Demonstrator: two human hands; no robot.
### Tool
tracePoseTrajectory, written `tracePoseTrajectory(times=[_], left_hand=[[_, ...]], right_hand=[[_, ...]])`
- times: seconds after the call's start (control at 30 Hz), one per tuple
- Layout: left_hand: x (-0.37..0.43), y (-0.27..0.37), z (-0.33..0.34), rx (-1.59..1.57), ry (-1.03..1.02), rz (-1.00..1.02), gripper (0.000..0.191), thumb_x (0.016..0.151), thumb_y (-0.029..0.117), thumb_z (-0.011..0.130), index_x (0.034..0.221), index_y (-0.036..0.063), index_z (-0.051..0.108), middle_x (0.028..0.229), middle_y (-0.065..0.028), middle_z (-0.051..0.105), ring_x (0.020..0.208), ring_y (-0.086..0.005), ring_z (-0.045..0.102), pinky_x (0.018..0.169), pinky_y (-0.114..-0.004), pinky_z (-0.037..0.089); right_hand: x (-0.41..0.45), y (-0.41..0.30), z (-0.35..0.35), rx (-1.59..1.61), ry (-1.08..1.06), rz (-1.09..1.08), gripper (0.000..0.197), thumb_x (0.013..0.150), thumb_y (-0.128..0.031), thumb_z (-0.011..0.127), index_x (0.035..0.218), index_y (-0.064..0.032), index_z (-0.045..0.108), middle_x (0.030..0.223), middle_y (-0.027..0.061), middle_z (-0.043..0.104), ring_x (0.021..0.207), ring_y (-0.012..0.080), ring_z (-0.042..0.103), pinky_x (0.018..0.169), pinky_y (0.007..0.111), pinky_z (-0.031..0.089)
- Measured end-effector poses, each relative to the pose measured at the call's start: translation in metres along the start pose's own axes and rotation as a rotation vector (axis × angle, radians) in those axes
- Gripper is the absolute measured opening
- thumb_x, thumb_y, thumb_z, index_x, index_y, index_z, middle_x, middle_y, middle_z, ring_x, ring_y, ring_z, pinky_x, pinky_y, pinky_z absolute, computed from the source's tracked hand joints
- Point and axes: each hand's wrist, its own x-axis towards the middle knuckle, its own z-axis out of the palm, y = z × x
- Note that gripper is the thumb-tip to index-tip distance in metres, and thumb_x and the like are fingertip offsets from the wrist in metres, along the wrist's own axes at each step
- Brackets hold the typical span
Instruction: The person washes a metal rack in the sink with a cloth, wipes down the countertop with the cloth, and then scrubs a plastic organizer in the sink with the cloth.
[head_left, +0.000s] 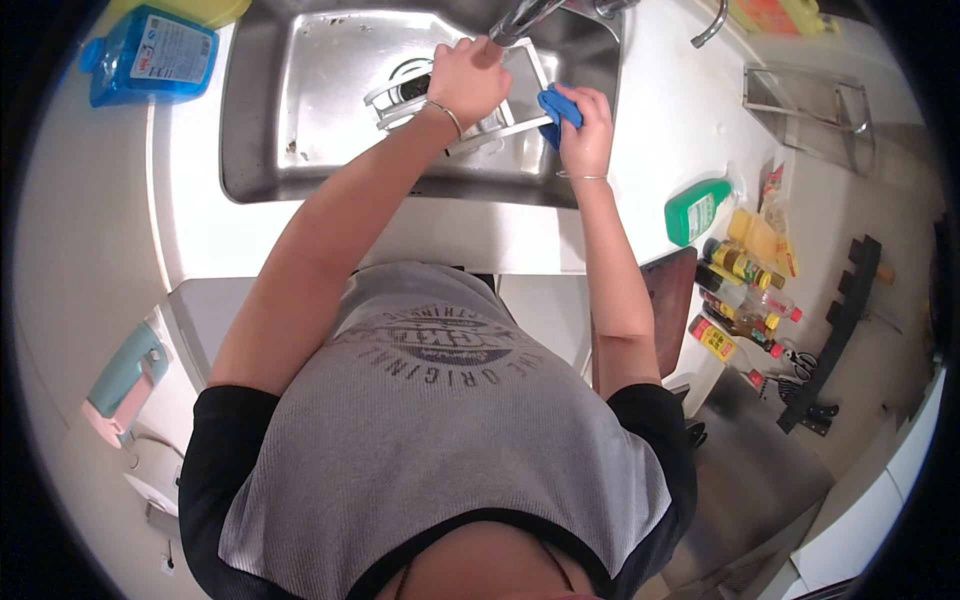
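Observation:
A light-coloured rack or frame (499, 137) with thin bars is held tilted over a stainless steel sink (259, 169). My left hand (470, 81) grips the frame near its middle, just below the faucet (517, 22), and hides part of it. A folded blue cloth (559, 109) is held in my right hand (588, 133), pressed against the frame's right-hand corner. Behind the frame, the dark drain opening (414, 88) is partly visible. Small dark bits lie on the sink floor.
A blue liquid bottle (154, 56) lies left of the sink. On the right counter are a green detergent bottle (697, 212), a yellow sponge (752, 234) and several condiment bottles (739, 289). A wire rack (810, 112) and a knife strip (832, 330) are on the right wall.

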Motion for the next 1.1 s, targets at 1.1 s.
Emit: tracePoseTrajectory(times=[1.1], left_hand=[[0.004,-0.009,0.001,-0.073,-0.015,-0.027,0.026,0.081,0.025,0.045,0.083,0.0066,0.064,0.074,-0.0110,0.063,0.082,-0.0258,0.057,0.073,-0.042,0.041]], right_hand=[[0.003,-0.009,-0.019,0.030,-0.291,-0.097,0.030,0.066,0.008,0.061,0.093,-0.0051,0.064,0.100,0.0146,0.058,0.090,0.0322,0.058,0.076,0.036,0.047]])
